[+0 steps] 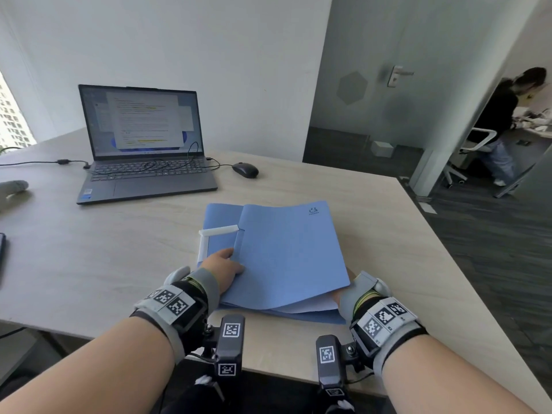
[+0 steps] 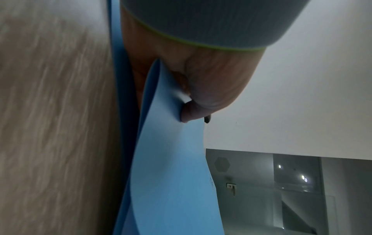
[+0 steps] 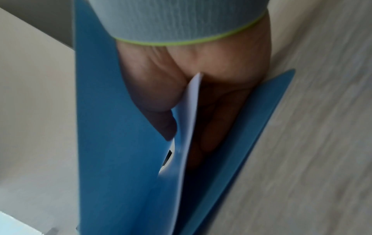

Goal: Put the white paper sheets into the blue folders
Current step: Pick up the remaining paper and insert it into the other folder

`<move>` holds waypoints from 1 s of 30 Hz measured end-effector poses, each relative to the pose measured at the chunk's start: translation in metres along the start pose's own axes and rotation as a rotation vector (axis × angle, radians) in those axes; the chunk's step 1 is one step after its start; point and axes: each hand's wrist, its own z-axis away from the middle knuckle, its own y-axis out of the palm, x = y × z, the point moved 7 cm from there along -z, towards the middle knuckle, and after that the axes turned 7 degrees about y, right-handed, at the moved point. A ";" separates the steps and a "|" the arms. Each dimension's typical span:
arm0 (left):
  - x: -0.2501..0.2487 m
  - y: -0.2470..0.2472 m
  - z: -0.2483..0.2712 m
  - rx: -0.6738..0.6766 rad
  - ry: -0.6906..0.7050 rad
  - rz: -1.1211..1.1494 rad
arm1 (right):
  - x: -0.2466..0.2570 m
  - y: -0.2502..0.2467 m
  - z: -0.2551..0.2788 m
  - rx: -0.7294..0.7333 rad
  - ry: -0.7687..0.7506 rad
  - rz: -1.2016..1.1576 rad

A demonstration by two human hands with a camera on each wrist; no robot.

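Observation:
A blue folder [image 1: 286,252] lies on the wooden table [image 1: 104,264] in front of me, its top cover lifted at the near edge. My left hand [image 1: 224,265] pinches that cover near the spine, thumb on top; the left wrist view shows the cover [image 2: 171,159] held by this hand [image 2: 201,95]. White paper sheets [image 1: 310,306] show between the covers. My right hand [image 1: 339,298] is mostly hidden under the cover. In the right wrist view this hand [image 3: 161,95] pinches the white sheets [image 3: 189,111] between the upper cover [image 3: 110,127] and the lower one [image 3: 241,143].
A second blue folder [image 1: 221,215] with white spine bars [image 1: 219,230] sticks out behind at left. An open laptop [image 1: 143,144], its cables and a black mouse [image 1: 245,170] sit at the back. The table edge runs along the right. A person [image 1: 501,121] stands beyond the glass door.

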 end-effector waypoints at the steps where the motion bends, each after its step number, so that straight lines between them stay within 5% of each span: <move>1: -0.001 0.000 0.002 -0.007 0.013 0.009 | 0.001 0.000 0.007 -0.017 0.028 -0.044; 7: 0.002 -0.011 0.005 -0.073 0.056 0.189 | -0.007 -0.025 0.003 -0.106 0.152 0.051; 11: -0.007 -0.020 0.006 -0.125 0.111 0.323 | 0.006 -0.048 0.001 -0.241 -0.037 0.199; 17: -0.020 -0.014 0.016 -0.077 0.165 0.383 | 0.001 -0.019 0.008 -0.010 -0.040 0.061; 22: -0.036 -0.024 0.025 -0.089 0.221 0.051 | 0.006 -0.020 0.006 -0.071 -0.155 0.065; 27: -0.062 -0.061 0.037 -0.474 0.367 -0.623 | 0.010 -0.025 0.005 -0.096 -0.192 0.076; 30: -0.060 -0.069 0.023 -0.404 0.276 -0.777 | 0.011 -0.023 0.008 -0.058 -0.194 0.089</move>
